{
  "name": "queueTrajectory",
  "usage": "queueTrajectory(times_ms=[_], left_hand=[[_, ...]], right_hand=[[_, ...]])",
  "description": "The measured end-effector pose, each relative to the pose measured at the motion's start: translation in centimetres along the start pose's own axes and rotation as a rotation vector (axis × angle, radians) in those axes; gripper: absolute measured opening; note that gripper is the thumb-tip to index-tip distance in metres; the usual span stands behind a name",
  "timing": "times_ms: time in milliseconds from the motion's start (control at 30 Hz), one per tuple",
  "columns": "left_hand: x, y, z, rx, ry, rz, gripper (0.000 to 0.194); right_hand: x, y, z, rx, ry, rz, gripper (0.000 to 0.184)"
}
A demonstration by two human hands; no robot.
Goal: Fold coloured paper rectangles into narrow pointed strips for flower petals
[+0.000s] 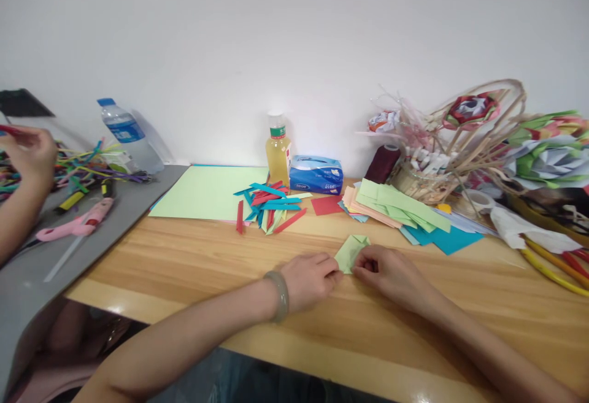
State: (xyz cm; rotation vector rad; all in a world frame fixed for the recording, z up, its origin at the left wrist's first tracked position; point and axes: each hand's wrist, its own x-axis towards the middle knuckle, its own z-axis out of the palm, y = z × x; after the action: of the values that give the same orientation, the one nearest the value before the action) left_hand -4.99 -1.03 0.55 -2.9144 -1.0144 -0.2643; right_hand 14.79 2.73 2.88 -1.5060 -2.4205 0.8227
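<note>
A small light-green sheet of paper (348,254), with a fold along its upper edge, lies on the wooden table between my hands. My left hand (311,277), with a grey-green bangle (281,296) at the wrist, pinches its lower left corner. On its right side, the curled fingers of my right hand (391,273) grip the edge. Behind the paper is a loose heap of folded paper strips (271,203) in blue, red and green. To the right of that heap sits a stack of coloured paper (396,203), light green on top.
Large green sheets (202,193), a bottle of yellow drink (278,151) and a blue tissue pack (316,175) stand along the wall. Paper flowers (472,110) and sticks fill the right. On the left grey mat lies a pink glue gun (78,224), near another person's hand (34,154).
</note>
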Motion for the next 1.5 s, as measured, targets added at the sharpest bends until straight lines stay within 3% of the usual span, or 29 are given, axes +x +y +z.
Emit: queueTrajectory(times_ms=[167,267,533,767,967,1233,1500], left_hand=[[-0.2,-0.5,0.4,-0.027,0.051,0.016,0.023],[0.1,-0.4,0.5,-0.007,0.022,0.008,0.026],[0.8,0.4,0.3,-0.202,0.002,-0.241,0.026],[0.5,0.3,0.8,-0.131,0.019,-0.167,0.018],[0.3,0.2,0.7,0.061,0.011,-0.019,0.017],[-0.2,-1.2,0.6,0.130,0.082,0.123,0.019],[-0.2,-1.3,0.5,0.185,0.167,0.044,0.014]], right_hand=[[0.0,0.2,0.0,0.006,-0.001,-0.015,0.014],[0.0,0.4,0.1,-0.003,0.007,-0.025,0.014],[-0.1,0.3,0.1,-0.013,0.014,-0.042,0.013],[-0.3,0.5,0.2,-0.055,0.035,-0.059,0.010],[-0.5,1.4,-0.1,-0.011,0.020,-0.128,0.006],[-1.2,1.8,-2.2,-0.134,-0.039,-0.517,0.026],[-2.5,-0.8,-1.7,-0.038,-0.188,-0.562,0.026]])
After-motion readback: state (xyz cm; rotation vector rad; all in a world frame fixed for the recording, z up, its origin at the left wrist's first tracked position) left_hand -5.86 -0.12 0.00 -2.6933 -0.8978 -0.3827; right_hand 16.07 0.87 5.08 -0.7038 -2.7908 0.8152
